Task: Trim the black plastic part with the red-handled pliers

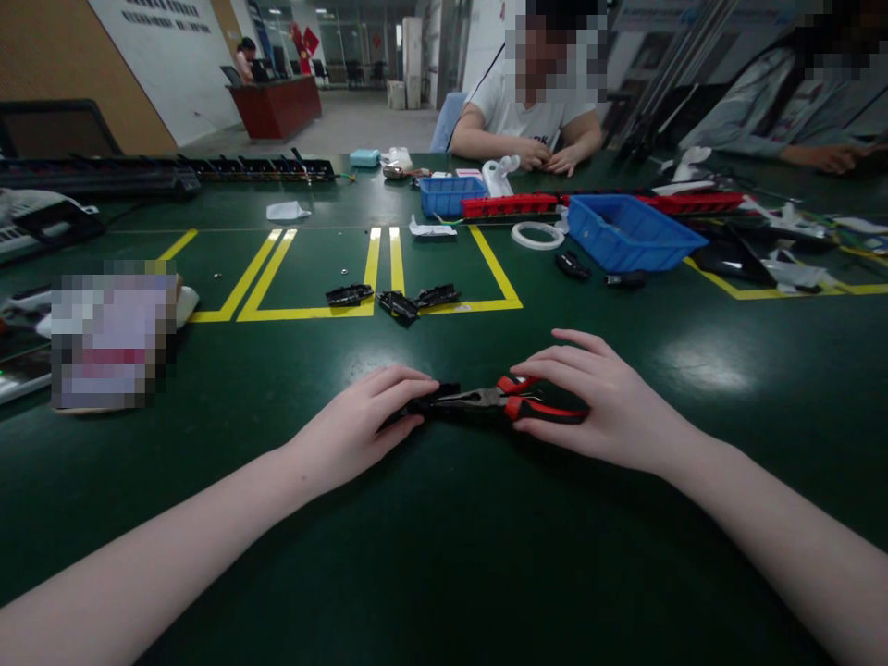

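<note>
My left hand point(378, 407) pinches a small black plastic part point(445, 390) just above the green tabletop; the fingers cover most of it. From the right, my right hand point(589, 398) grips long-nose pliers point(478, 398) by their red and black handles. The pliers' jaws point left and meet the black part; whether they are clamped on it I cannot tell. Farther up the table lie similar black parts: one on the left point(349, 295), one in the middle point(398, 306) and one beside it point(438, 295).
Blue bins, one large point(631, 236) and one small point(450, 194), stand beyond my right hand near a white ring point(537, 236). A long red strip point(513, 204) lies behind. Yellow tape point(305, 314) marks the green table point(444, 555). A person point(531, 129) sits opposite.
</note>
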### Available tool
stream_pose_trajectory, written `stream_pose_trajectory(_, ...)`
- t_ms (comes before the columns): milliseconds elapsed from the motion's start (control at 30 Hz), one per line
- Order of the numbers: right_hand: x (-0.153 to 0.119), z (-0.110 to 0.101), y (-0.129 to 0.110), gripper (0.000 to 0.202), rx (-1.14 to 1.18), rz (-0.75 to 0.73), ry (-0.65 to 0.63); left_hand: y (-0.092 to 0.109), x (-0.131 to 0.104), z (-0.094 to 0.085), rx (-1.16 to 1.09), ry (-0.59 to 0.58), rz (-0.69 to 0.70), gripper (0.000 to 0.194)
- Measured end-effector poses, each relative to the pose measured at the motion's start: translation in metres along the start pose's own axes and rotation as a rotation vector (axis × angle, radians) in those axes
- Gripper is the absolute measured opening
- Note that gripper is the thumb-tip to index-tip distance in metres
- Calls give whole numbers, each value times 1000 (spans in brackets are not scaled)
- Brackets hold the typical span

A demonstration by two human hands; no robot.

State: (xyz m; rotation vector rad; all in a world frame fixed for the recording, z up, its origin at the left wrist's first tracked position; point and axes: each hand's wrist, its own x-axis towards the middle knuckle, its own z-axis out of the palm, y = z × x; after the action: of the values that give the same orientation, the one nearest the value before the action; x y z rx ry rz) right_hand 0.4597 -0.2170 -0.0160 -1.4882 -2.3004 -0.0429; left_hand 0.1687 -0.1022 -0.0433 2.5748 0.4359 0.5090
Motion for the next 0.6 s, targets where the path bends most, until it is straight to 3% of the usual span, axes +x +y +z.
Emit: stream_pose_trajectory(600, 1, -2, 3, 34, -6, -6, -38, 1, -1, -1, 30, -21, 12, 33)
